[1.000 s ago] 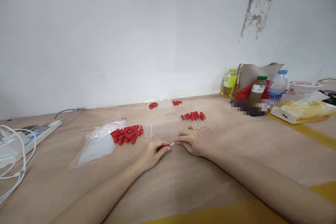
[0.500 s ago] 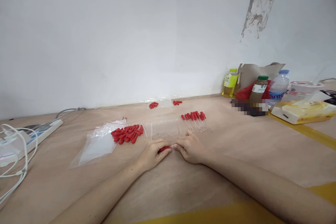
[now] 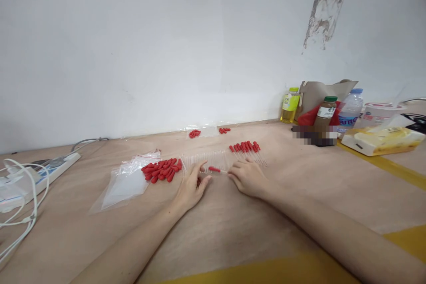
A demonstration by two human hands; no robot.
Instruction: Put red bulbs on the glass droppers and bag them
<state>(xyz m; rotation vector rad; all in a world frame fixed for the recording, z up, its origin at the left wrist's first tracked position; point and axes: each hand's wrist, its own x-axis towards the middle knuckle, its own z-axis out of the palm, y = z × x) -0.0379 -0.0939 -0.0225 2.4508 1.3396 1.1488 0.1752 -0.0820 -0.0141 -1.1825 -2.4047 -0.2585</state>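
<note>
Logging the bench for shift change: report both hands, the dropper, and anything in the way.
Left hand open, nothing gripped. Right hand pinching red-bulbed dropper by its tube end. Loose clear tubes close by the left hand; contact unclear.

The right hand (image 3: 249,178) hides one end of the red-bulbed dropper (image 3: 214,169), while pixelation blurs a seemingly flat dark object (image 3: 314,137).

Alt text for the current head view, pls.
A person's right hand holds a red-bulbed tube by its clear end; the left hand is open beside it. Around them on a brown surface lie piled red bulbs, a row of clear tubes and clear plastic bags.
</note>
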